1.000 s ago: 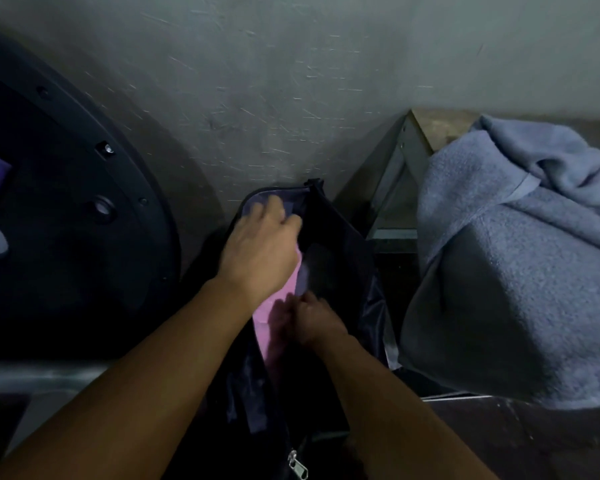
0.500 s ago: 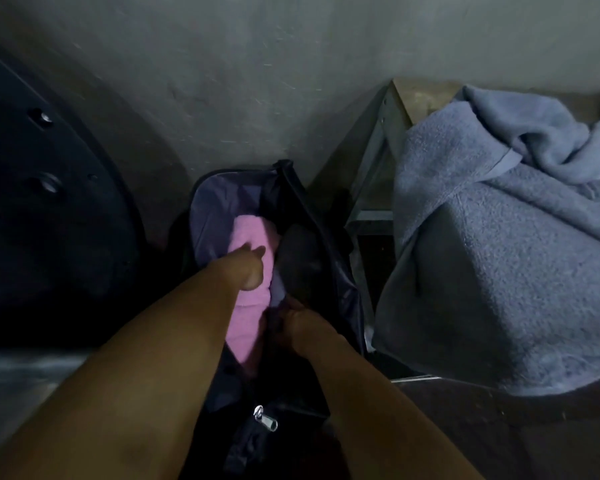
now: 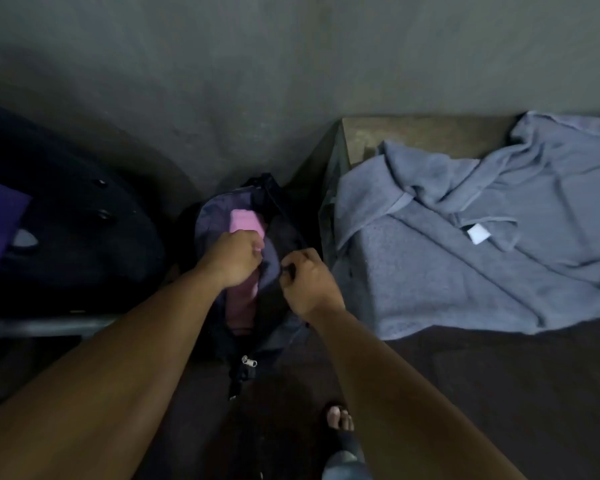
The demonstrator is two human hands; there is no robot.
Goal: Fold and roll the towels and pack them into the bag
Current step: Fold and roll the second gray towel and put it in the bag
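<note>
Pink towel (image 3: 245,221), rolled into a long bundle, sits inside the open dark bag (image 3: 212,223), which stands on the floor just left of a low wooden table (image 3: 413,136). Nearest the camera, a bare foot (image 3: 340,417) rests on the dark floor below the right forearm. A little farther on, a metal zip pull (image 3: 249,361) hangs at the near end of the bag's opening. Beyond it the left hand (image 3: 234,259) reaches into the bag with its fingers curled round the middle of the pink towel, whose far end shows above the knuckles. The right hand (image 3: 309,284) is just beside it and pinches the bag's right rim between thumb and fingers. To the right, a large grey towel (image 3: 465,271) lies crumpled on the table, draped over its near edge and left edge, with a white label (image 3: 477,233) showing among the folds; the far left corner of the tabletop is bare wood. Left of the bag stands a dark round object (image 3: 84,244). A grey wall (image 3: 291,64) rises behind everything.
</note>
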